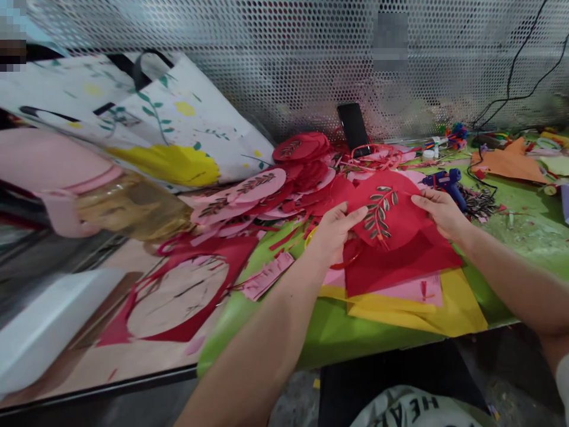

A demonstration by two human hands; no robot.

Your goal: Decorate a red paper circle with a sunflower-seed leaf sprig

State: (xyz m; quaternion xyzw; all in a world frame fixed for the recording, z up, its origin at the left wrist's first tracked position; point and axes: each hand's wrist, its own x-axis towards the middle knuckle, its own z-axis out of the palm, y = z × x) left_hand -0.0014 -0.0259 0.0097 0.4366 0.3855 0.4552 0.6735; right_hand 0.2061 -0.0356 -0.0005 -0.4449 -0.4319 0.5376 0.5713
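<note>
Between both hands I hold a round red felt piece (355, 201) with a dark leafy sprig (380, 212) on its face. My left hand (335, 228) pinches its left edge, thumb on top. On the opposite edge, my right hand (438, 207) grips it the same way. Underneath lie a red sheet (400, 267), a pink sheet (431, 287) and a yellow sheet (464, 302). Just beyond my right hand is a blue glue gun (448, 185). To the left, a heap of red and pink rounds (260, 184) carries similar sprigs.
A phone (354, 127) leans against the perforated metal panel (275, 59). At left stand a flowered bag (178, 112), a pink-lidded jug (128, 204) and a white box (48, 326). A red sheet with an oval hole (235, 249) lies near the green tabletop (528, 237). Cables hang at right.
</note>
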